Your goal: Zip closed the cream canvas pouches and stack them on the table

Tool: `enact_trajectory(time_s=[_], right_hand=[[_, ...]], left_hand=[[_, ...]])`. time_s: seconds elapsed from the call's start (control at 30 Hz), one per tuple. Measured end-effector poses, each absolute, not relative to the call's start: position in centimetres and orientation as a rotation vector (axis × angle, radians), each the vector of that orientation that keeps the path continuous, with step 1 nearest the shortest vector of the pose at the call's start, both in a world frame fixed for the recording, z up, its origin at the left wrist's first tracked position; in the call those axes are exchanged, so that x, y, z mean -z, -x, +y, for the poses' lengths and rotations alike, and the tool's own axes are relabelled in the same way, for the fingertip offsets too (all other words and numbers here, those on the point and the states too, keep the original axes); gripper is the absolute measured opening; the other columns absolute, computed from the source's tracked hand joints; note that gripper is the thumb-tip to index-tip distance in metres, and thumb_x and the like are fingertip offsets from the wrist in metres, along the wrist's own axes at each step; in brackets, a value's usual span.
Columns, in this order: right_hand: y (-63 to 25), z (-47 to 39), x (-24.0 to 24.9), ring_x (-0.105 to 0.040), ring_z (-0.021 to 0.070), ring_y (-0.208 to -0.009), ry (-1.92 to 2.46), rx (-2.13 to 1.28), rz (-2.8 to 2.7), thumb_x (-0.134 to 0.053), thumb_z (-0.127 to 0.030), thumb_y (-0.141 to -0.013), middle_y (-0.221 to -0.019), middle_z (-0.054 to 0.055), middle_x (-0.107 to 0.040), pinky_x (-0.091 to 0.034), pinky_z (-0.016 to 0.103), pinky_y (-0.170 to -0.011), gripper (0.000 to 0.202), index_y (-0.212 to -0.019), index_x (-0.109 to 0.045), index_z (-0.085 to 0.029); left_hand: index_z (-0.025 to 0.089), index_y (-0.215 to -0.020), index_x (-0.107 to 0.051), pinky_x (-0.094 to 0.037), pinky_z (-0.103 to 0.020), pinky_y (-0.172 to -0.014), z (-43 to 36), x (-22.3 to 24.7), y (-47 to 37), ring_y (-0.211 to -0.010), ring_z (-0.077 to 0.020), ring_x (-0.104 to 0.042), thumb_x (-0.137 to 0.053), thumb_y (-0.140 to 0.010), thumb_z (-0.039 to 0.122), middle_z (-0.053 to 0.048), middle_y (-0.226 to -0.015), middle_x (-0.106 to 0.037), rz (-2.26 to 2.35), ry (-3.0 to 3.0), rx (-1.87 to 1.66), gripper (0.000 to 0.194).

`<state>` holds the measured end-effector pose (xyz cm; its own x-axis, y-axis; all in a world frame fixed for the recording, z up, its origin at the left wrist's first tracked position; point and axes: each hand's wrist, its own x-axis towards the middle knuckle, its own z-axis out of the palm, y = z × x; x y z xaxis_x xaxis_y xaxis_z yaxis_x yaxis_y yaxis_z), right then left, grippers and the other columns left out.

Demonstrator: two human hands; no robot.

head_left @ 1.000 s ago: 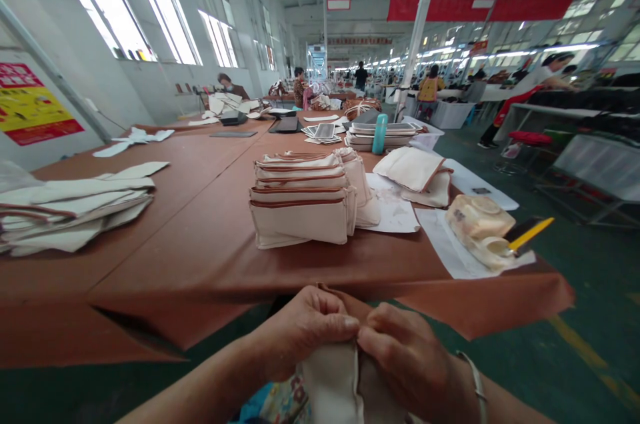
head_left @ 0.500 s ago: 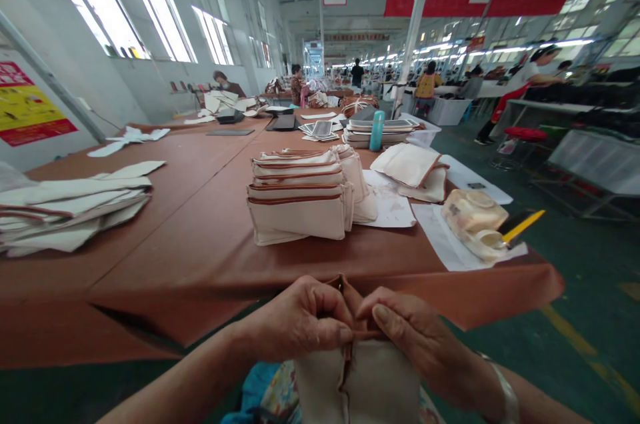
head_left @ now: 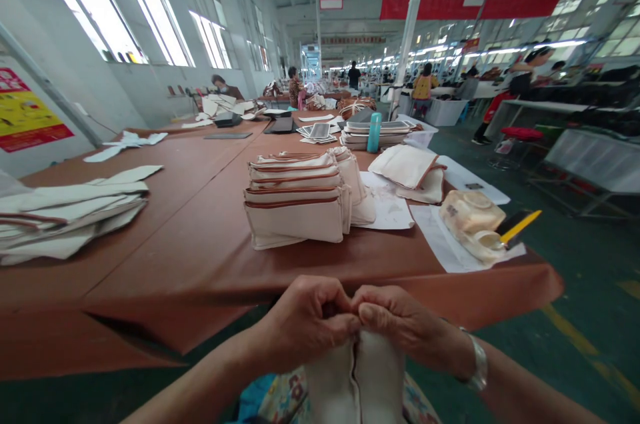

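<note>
My left hand and my right hand meet knuckle to knuckle just in front of the table edge. Both pinch the top of a cream canvas pouch that hangs down over my lap, with a seam or opening running down its middle. The brown trim at its top is hidden under my fingers. A stack of finished cream pouches with brown trim sits on the brown-covered table straight ahead of my hands.
Flat cream fabric pieces are piled at the left. At the right lie white paper sheets, a pale plastic container and a yellow-and-black tool. Further back stand a teal bottle, trays and more pouches. Other workers stand in the distance.
My hands have closed together over the pouch's top, covering the brown trim that showed half a second ago. The view has shifted slightly.
</note>
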<state>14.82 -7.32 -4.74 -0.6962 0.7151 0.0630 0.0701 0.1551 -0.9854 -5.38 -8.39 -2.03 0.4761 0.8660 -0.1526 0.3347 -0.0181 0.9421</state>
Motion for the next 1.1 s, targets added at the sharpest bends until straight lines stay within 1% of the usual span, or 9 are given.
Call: enact_trajectory(time_s=[0.1,0.2,0.27,0.37,0.43,0.53,0.7,0.9,1.1], right_hand=[[-14.7,-7.0,4.2,-0.036,0.0101,-0.064,0.682,-1.750,-1.798,-0.059,-0.049,-0.089,-0.071,-0.001,-0.046,-0.030,0.021,-0.056,0.040,-0.078,-0.061,-0.011],[-14.6,-7.0,4.8,-0.034,0.0081,-0.059,0.682,-1.899,-1.549,-0.068,-0.045,-0.083,-0.066,-0.002,-0.046,-0.025,0.020,-0.052,0.037,-0.075,-0.063,-0.009],[-14.6,-7.0,5.3,-0.032,0.0070,-0.057,0.699,-1.969,-1.420,-0.071,-0.042,-0.082,-0.065,-0.002,-0.045,-0.023,0.019,-0.050,0.035,-0.075,-0.064,-0.009],[-14.5,-7.2,5.6,-0.031,0.0060,-0.055,0.738,-2.017,-1.356,-0.071,-0.042,-0.082,-0.063,-0.003,-0.045,-0.022,0.019,-0.049,0.035,-0.077,-0.065,-0.008],[-14.5,-7.2,5.4,-0.032,0.0060,-0.055,0.767,-2.022,-1.347,-0.072,-0.043,-0.081,-0.063,-0.002,-0.046,-0.023,0.018,-0.048,0.036,-0.078,-0.067,-0.007],[-14.3,-7.3,5.2,-0.035,0.0061,-0.055,0.814,-2.029,-1.317,-0.073,-0.043,-0.080,-0.065,-0.001,-0.050,-0.025,0.018,-0.049,0.037,-0.078,-0.069,-0.007],[-14.1,-7.4,5.8,-0.037,0.0058,-0.053,0.880,-2.052,-1.260,-0.074,-0.045,-0.079,-0.063,-0.001,-0.052,-0.027,0.018,-0.049,0.038,-0.078,-0.067,-0.007],[-13.6,-7.6,6.1,-0.036,0.0062,-0.052,0.878,-2.026,-1.307,-0.072,-0.048,-0.079,-0.062,-0.001,-0.051,-0.027,0.019,-0.048,0.041,-0.073,-0.062,-0.009],[-14.1,-7.5,5.9,-0.035,0.0072,-0.056,0.857,-1.963,-1.443,-0.068,-0.049,-0.083,-0.065,0.000,-0.051,-0.027,0.020,-0.050,0.042,-0.079,-0.066,-0.007]], left_hand=[[0.014,-0.078,-0.058,-0.027,-0.017,-0.047,-8.6,0.6,5.9,-0.056,-0.0073,-0.036,-0.073,-0.073,0.023,0.006,-0.064,-0.049,1.073,-1.811,-0.542,0.018],[0.018,-0.089,-0.057,-0.033,-0.015,-0.053,-8.7,-0.8,7.1,-0.064,-0.0081,-0.040,-0.083,-0.058,0.012,0.007,-0.075,-0.050,1.065,-1.894,-0.531,0.041],[0.018,-0.091,-0.055,-0.039,-0.016,-0.060,-8.7,-0.9,7.8,-0.071,-0.0094,-0.044,-0.080,-0.065,0.012,0.004,-0.083,-0.052,0.997,-1.953,-0.609,0.037],[0.016,-0.090,-0.055,-0.043,-0.020,-0.071,-8.5,-0.4,8.2,-0.078,-0.0107,-0.049,-0.061,-0.085,0.013,-0.001,-0.092,-0.052,0.854,-2.150,-0.748,0.008],[0.015,-0.091,-0.058,-0.043,-0.021,-0.073,-8.4,0.1,8.1,-0.081,-0.0112,-0.052,-0.049,-0.091,0.010,-0.004,-0.094,-0.053,0.823,-2.344,-0.778,0.010],[0.016,-0.089,-0.060,-0.041,-0.024,-0.066,-8.3,0.6,7.7,-0.072,-0.0123,-0.051,-0.048,-0.091,0.009,-0.003,-0.086,-0.055,0.868,-2.691,-0.685,0.014],[0.018,-0.077,-0.054,-0.033,-0.031,-0.059,-8.5,1.2,7.1,-0.060,-0.0147,-0.044,-0.051,-0.088,0.009,0.000,-0.074,-0.054,0.964,-3.077,-0.453,0.014],[0.018,-0.075,-0.054,-0.033,-0.032,-0.056,-9.0,1.8,6.1,-0.063,-0.0174,-0.047,-0.057,-0.082,0.007,0.000,-0.073,-0.053,1.087,-3.050,-0.339,0.013],[0.016,-0.085,-0.053,-0.039,-0.029,-0.058,-9.6,1.8,6.4,-0.069,-0.0174,-0.049,-0.047,-0.085,0.005,-0.003,-0.080,-0.051,1.044,-3.090,-0.315,0.012]])
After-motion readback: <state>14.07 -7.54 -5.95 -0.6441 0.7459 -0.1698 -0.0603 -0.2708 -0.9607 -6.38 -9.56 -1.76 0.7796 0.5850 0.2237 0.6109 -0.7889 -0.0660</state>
